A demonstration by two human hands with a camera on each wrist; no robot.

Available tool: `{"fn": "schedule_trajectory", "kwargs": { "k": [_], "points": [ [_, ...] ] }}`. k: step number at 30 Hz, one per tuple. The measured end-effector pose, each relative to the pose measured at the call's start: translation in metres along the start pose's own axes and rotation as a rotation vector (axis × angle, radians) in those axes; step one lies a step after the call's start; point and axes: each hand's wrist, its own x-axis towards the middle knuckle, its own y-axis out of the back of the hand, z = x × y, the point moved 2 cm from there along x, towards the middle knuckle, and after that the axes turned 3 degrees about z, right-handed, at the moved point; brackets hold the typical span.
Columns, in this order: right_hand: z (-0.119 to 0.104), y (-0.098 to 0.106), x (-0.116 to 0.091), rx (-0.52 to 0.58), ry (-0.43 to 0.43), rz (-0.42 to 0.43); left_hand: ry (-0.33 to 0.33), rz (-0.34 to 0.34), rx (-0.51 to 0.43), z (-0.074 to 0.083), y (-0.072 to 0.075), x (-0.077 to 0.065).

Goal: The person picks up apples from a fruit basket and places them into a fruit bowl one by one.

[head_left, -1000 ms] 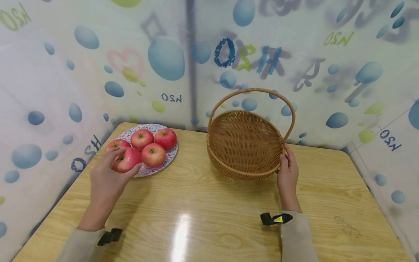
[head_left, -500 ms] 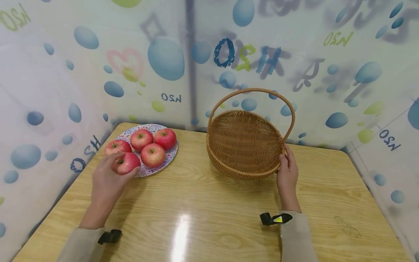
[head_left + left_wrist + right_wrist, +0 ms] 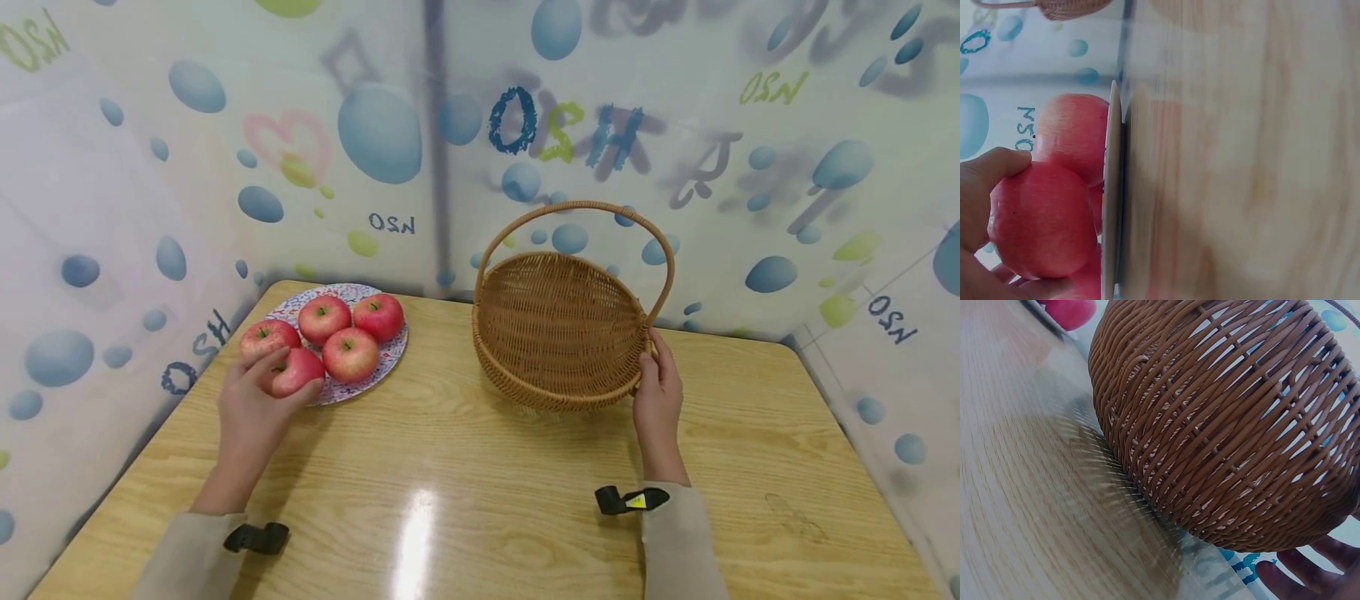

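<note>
My left hand (image 3: 255, 408) is curled round a red apple (image 3: 297, 372) at the near left of a patterned plate (image 3: 393, 350). In the left wrist view the thumb and fingers span this apple (image 3: 1044, 219); whether it touches the plate I cannot tell. Several other red apples share the plate, among them one (image 3: 351, 355) just right of the held one. With thumb and fingers my right hand (image 3: 658, 400) holds the right side of a brown wicker basket (image 3: 562, 325), below the foot of its arched handle. The basket tilts toward me, its inside bare.
Light wooden table (image 3: 480, 517) carries both plate and basket. Printed wall sheets (image 3: 465, 150) with blue and green dots stand along its back and sides. Between plate and basket lies a stretch of table top. A black wrist camera (image 3: 257, 537) sits on the left sleeve.
My left hand has shifted slightly right, and the apple in it has come down a little toward the plate. The right hand and basket stay in place.
</note>
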Motion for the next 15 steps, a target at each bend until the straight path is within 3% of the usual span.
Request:
{"fn": "schedule_trajectory", "kwargs": {
  "k": [8,15],
  "points": [
    [-0.0006,-0.0011,-0.0007,0.022,-0.010,-0.005,0.057,-0.019,0.001,-0.0055,-0.0022,0.0021],
    [-0.0015,-0.0009,-0.0009,0.019,-0.018,-0.001,0.036,-0.043,0.020,-0.0051,-0.0050,0.0066]
  ]
}}
